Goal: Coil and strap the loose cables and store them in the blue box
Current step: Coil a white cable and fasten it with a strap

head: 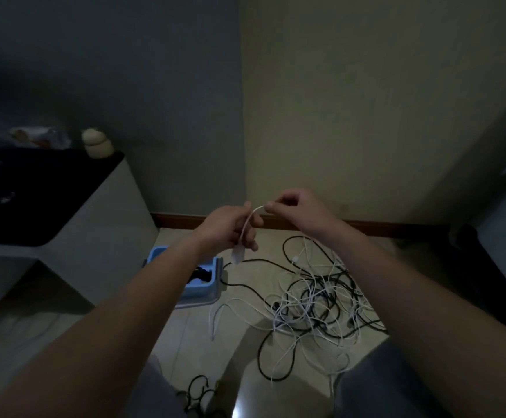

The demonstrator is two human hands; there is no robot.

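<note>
Head | left hand (230,229), right hand (294,206) pinch white cable (250,218) | blue box (199,292) near

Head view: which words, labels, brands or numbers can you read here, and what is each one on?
No text can be read in this view.
Packets on the dark counter: they may carry print, but it is too dim and blurred to read.
Blue box, cream jar, white cable: no markings visible.
</note>
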